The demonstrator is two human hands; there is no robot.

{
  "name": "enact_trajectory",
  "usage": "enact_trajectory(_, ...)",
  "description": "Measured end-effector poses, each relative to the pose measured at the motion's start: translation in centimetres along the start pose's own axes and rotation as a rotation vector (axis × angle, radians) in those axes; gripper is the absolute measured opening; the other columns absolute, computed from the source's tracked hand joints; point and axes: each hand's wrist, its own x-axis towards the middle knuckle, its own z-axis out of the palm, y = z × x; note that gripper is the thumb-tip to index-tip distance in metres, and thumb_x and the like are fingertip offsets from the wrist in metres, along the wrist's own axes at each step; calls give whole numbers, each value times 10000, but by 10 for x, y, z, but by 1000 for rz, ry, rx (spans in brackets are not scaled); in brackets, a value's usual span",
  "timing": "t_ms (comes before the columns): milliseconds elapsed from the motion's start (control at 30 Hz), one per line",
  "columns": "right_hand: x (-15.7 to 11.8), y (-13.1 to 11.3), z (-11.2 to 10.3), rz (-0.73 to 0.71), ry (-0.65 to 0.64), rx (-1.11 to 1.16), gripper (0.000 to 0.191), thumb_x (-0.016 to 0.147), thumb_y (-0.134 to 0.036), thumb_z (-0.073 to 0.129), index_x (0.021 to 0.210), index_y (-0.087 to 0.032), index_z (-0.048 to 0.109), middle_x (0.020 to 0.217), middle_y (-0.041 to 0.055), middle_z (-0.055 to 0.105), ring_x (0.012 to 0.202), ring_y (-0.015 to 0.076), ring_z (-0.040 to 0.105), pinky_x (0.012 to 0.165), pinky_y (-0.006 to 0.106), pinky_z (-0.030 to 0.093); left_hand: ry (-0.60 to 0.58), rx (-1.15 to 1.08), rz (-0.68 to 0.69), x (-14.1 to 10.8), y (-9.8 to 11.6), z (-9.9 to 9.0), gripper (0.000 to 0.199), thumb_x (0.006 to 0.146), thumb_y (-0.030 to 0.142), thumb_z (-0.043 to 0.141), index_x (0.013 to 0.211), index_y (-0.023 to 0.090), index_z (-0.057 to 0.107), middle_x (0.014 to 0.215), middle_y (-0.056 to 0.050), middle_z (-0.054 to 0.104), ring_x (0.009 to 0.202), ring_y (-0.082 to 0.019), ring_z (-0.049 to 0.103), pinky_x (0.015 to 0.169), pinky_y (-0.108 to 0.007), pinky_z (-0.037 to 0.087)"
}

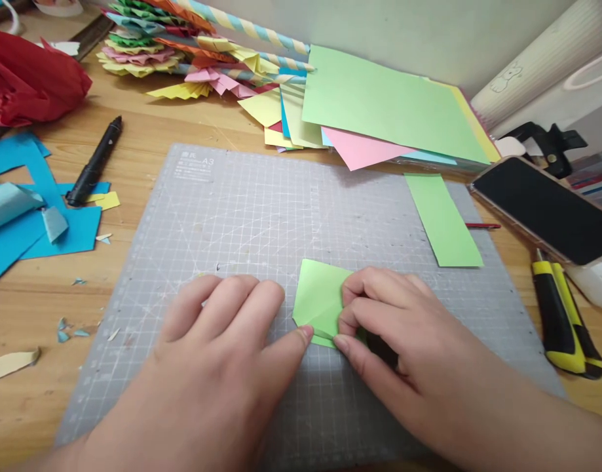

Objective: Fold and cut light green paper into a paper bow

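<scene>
A gray cutting mat (242,216) lies beneath the left hand (217,354), fingers loosely spread, thumb pressing, and the right hand (403,334), pinching. Beyond the right hand lies a green strip (445,223). Between the hands, folded green paper (320,292) meets thumb and pinch.

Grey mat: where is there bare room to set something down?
Bare: the mat, from its printed corner across to the green strip, beyond the folded paper. Crowded: near middle, by left hand and right hand; far right edge, by stacked paper.
</scene>
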Motion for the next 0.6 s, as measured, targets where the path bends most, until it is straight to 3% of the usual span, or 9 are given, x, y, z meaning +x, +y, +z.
enact_trajectory(367,2,-3,5,-27,29,-452,241,881,-228,511,655,-191,589,745,62,550,704,250,472,622,392,260,-69,-34,-8,5,0,-4,252,816,167,455,837,294,671,820,-50,571,779,-264,482,720,-464,352)
enact_trajectory(533,6,-1,-5,70,-107,-385,230,868,-288,599,657,-200,578,798,38,563,731,231,509,622,366,307,-108,-6,18,9,1,-7,219,819,142,495,800,263,676,806,-58,559,785,-266,492,726,-473,370)
enact_trajectory(600,2,-4,-8,72,-58,-360,135,865,-265,608,756,-189,584,837,47,574,752,228,522,633,360,340,-117,16,25,10,1,-7,213,832,147,504,807,262,681,823,-60,552,798,-265,487,739,-477,372)
